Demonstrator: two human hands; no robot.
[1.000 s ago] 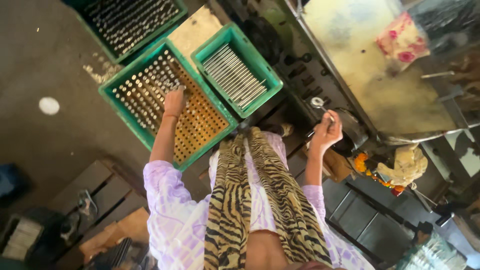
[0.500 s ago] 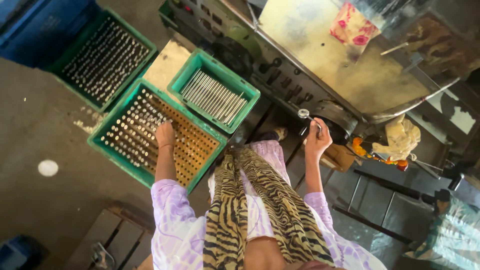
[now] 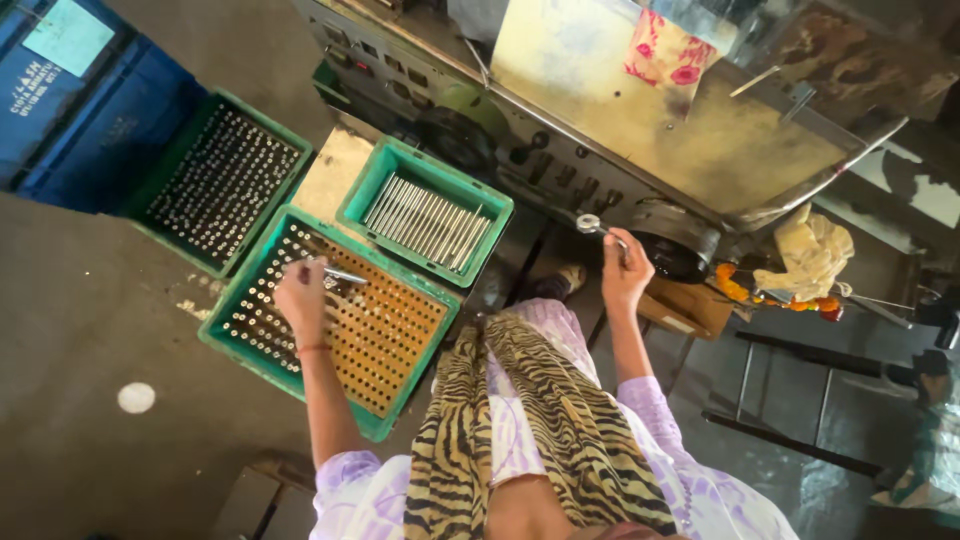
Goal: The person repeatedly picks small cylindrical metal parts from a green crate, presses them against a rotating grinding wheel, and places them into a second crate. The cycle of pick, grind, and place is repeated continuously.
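My left hand [image 3: 301, 294] hovers over a green crate [image 3: 238, 332] fitted with an orange perforated rack and holds a thin metal rod [image 3: 343, 274] lying sideways. My right hand [image 3: 626, 272] is raised at the front of a grey machine [image 3: 640, 140] and grips a small metal lever with a round end [image 3: 591, 225]. A smaller green crate [image 3: 494, 205] beyond the rack holds a row of metal rods lying flat. My striped scarf and lilac sleeves fill the bottom of the view.
A third green crate [image 3: 185, 150] of upright rods sits at the left, next to a blue bin [image 3: 90, 110]. A pink patterned cloth [image 3: 668, 55] lies on the machine top. A yellow rag [image 3: 810, 255] and orange flowers [image 3: 735, 285] hang at the right.
The view has swung toward the machine. My left hand has lifted from the rack with a rod in its fingers. My right hand stays on the lever.
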